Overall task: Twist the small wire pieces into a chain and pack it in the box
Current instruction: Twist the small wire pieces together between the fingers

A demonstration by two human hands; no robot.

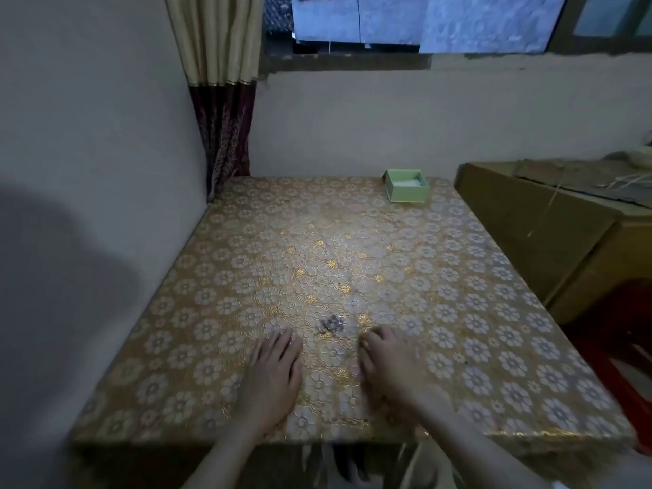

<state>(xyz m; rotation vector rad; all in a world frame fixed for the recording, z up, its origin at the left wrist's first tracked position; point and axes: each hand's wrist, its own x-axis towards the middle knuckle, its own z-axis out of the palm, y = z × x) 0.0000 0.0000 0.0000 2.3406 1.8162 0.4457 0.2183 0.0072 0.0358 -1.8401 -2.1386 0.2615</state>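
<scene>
While both hands lie on the worktop (458, 262), nothing is held in either of them. The left hand (273, 372) rests palm down with the fingers straight and close together, the tips pointing away from the person. The right hand (386, 361) also rests on the cloth, its fingers loosely bent at the tips; whether the fingertips press on anything small I cannot tell, because this part is blurred. Between the two hands, just beyond the fingertips, lies a small heap of wire pieces (331, 324). It appears as a grey, shiny cluster, and the single pieces are too small to separate or count. It touches neither hand.

The box (406, 187) stands at the far edge of the worktop, toward the right, well apart from the heap. It is light green, open at the top, with a pale lining inside; its contents are not visible from this angle.

A gold cloth with white flowers covers the worktop. The forearms are cut off by the lower edge of the view. At the right a brown cabinet (550, 234) stands beside the worktop, partly out of view, and a curtain (222, 100) hangs in the far left corner.
</scene>
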